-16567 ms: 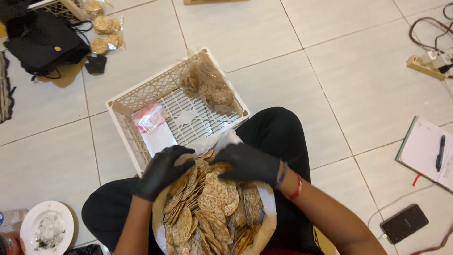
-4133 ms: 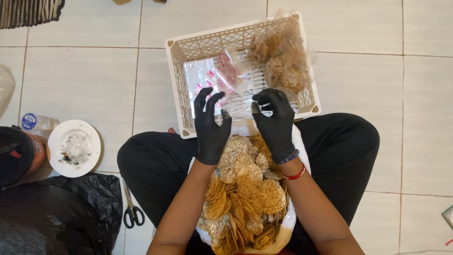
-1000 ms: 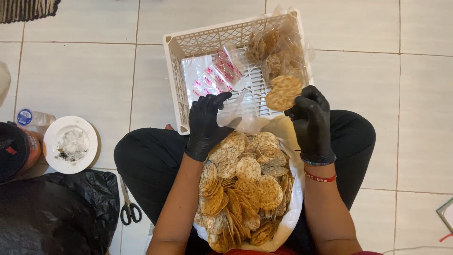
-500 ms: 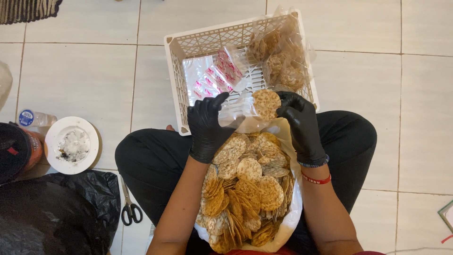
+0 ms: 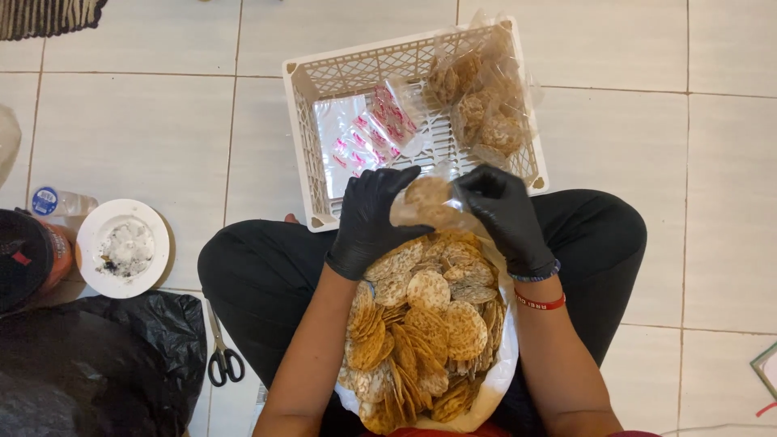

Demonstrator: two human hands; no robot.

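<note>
Fingers (image 5: 402, 180) now closed round cracker bag (image 5: 429, 202), crate (image 5: 301, 137) unmoved

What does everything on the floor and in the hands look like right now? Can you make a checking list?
Surface: pale tiled floor.
Job's things: small clear plastic bag of round crackers; big open bag of brown crackers on the lap; white plastic lattice crate holding filled cracker packs and empty clear bags.
Clutter: scissors, white plate, black plastic bag, small bottle.
Grippers: black-gloved left hand and right hand both grip the small bag.
Cables: nothing seen.
Surroundings: dark rug edge.
</note>
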